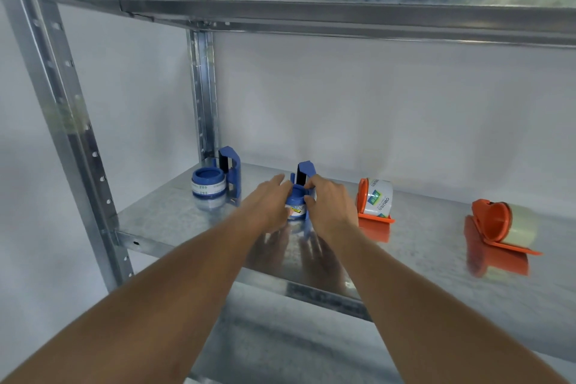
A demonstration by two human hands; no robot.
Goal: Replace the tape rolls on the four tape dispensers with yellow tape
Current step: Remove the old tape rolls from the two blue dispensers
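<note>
Several tape dispensers stand in a row on a metal shelf [174, 215]. A blue dispenser [218, 185] with a clear roll is at the left. A second blue dispenser [297, 199], also carrying a clear roll, sits in the middle between my hands. My left hand [269, 199] holds its left side. My right hand [327, 199] grips its right side, thumb and fingers curled on the blue core. Right of them stands an orange dispenser [374, 201] with a labelled clear roll. A second orange dispenser [501, 226] holds a pale roll. No yellow tape shows.
The galvanised shelf above [311, 14] hangs low over the work area. Upright posts [204, 93] stand at the back left and front left. A lower shelf [280, 346] lies beneath my forearms. A white wall closes off the back.
</note>
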